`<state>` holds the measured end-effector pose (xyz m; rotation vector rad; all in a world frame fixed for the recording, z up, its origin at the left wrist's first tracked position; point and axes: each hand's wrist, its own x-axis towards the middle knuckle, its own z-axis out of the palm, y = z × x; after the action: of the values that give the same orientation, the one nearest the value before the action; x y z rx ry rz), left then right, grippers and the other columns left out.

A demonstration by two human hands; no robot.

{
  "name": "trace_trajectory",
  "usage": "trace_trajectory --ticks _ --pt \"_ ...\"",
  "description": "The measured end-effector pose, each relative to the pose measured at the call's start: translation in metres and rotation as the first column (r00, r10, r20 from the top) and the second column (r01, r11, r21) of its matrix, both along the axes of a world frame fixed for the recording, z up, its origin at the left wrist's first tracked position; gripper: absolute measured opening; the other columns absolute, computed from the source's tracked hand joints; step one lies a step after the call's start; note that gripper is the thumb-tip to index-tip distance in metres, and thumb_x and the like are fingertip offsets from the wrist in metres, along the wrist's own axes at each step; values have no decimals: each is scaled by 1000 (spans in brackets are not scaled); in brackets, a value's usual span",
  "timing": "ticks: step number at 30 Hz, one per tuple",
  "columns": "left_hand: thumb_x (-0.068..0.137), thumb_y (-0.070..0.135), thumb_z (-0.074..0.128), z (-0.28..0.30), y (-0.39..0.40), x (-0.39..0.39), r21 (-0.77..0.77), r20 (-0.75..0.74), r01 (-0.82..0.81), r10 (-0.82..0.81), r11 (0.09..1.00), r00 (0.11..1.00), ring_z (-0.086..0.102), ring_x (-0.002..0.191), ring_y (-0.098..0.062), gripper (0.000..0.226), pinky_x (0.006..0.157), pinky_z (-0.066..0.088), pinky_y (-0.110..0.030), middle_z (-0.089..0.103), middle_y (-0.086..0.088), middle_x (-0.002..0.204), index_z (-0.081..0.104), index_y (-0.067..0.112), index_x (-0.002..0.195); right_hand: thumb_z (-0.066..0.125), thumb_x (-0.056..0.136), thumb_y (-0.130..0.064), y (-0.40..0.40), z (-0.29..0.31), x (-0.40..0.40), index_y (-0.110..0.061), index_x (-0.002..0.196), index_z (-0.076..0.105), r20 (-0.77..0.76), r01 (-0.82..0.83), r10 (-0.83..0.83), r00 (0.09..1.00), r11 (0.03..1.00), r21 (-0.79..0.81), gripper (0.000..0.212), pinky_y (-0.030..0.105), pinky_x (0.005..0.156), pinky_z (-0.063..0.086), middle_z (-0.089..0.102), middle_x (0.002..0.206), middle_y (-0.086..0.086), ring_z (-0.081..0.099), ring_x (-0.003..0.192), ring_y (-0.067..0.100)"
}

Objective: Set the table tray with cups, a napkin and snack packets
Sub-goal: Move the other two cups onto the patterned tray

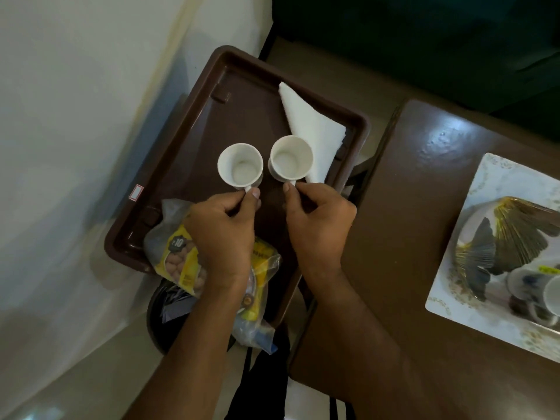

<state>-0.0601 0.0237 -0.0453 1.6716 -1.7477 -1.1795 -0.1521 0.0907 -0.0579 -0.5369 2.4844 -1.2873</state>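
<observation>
A brown tray (194, 122) lies slantwise below me. Two empty white cups stand side by side in its middle. My left hand (222, 228) pinches the handle of the left cup (240, 166). My right hand (318, 222) pinches the handle of the right cup (291, 159). A white napkin (312, 125) folded to a triangle lies by the tray's far right rim, its tip partly under the right cup. Yellow and clear snack packets (178, 256) lie at the tray's near end, partly hidden by my left forearm.
A dark brown table (403, 213) stands to the right, with a pale patterned tray (448, 286) holding a fan-shaped ornament (512, 234) and mugs (539, 295). A white wall is on the left. A dark round bin (165, 313) sits under the tray's near end.
</observation>
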Motion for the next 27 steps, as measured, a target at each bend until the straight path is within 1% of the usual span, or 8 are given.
trace_trajectory --ticks 5,7,11,13,17,19,23,27 --pt "94 24 78 24 36 -19 -78 -14 50 -51 996 999 76 74 -9 9 74 63 -35 77 10 74 84 18 89 77 94 -17 40 18 -16 -11 86 83 -28 32 -35 999 997 -73 12 6 65 46 76 74 -3 66 67 4" --pt "93 24 79 33 55 -32 -99 -16 69 -71 993 997 75 73 -12 11 72 62 -35 77 8 73 84 17 87 77 94 -16 59 25 -26 -11 89 84 -32 48 -52 998 993 -107 9 10 65 51 76 76 -3 67 68 5" --pt "94 24 78 43 95 -62 -136 -5 137 -139 981 990 72 68 -17 19 66 58 -42 75 0 70 83 11 82 77 94 -15 105 37 -51 -9 87 83 -53 82 -90 995 987 -141 11 27 64 57 77 76 0 69 69 10" --pt "94 24 78 50 117 -78 -124 -36 147 -152 981 988 73 70 -12 15 69 60 -35 77 4 73 85 13 87 78 93 -14 131 43 -64 -7 88 83 -81 97 -109 991 985 -142 10 30 64 57 77 77 1 69 69 12" --pt "94 22 79 59 171 -116 -135 -57 218 -228 966 972 74 74 -3 10 69 53 -8 79 6 79 85 14 94 79 92 -15 190 50 -97 -6 85 83 -122 145 -159 980 983 -116 12 36 61 57 77 74 3 69 65 15" --pt "94 21 79 61 196 -134 -112 -70 251 -260 961 963 75 78 -3 12 72 54 -6 80 5 83 85 12 99 78 92 -15 218 51 -113 -6 80 81 -126 183 -196 973 977 -111 15 38 59 54 74 70 3 66 62 17" --pt "95 23 78 60 242 -168 -118 -50 330 -337 937 940 75 80 -5 14 73 58 -14 80 4 87 84 13 103 78 92 -15 269 51 -144 -4 76 79 -146 242 -255 956 965 -101 19 40 59 52 72 67 6 65 62 21" --pt "93 19 80 54 280 -202 -163 -30 418 -428 894 903 71 74 0 12 67 52 -5 79 4 86 84 11 100 78 91 -17 318 48 -174 -6 78 80 -150 287 -293 944 956 -61 17 40 59 54 74 69 5 66 63 20"
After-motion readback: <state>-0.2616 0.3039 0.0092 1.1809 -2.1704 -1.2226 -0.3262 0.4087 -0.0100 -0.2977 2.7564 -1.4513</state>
